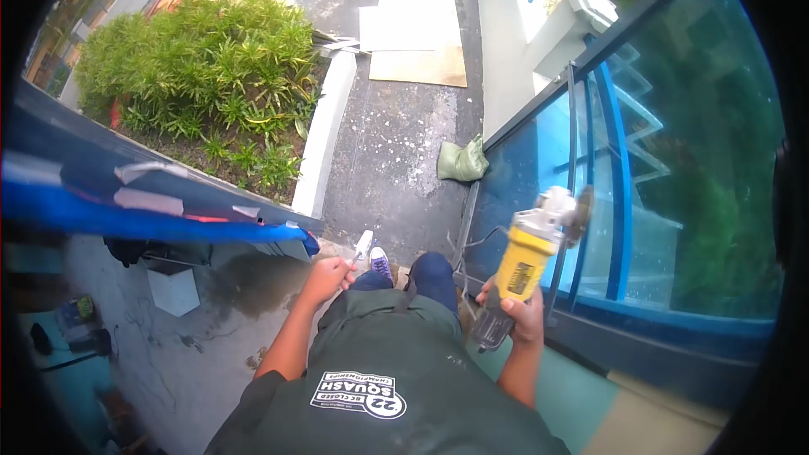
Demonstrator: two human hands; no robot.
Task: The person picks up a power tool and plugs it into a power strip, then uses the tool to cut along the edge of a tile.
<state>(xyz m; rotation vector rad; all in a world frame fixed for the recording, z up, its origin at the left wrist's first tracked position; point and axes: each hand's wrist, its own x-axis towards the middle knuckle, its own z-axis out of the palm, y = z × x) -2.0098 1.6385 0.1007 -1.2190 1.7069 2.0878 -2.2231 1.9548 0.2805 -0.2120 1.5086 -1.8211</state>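
In my right hand [521, 313] I grip a yellow, grey and black angle grinder [527, 265], its silver head and disc [573, 215] raised beside the blue-tinted glass panel [683, 202]. My left hand [331, 276] is closed on a small white piece [364, 244] with a thin stem, too small to identify, held above my legs near a purple shoe [379, 263]. A grey cord [463, 248] hangs beside my right leg. To my left runs a dark panel edge with blue covering [152, 215] and loose tape strips [147, 200].
A green sandbag [459, 162] lies at the frame's foot on the right. Ahead, cardboard and white sheets [413, 25] lie on the pavement beside a white-curbed planter [194, 84] and a white wall [514, 25]. Below left, a white box [173, 291] sits on the concrete floor.
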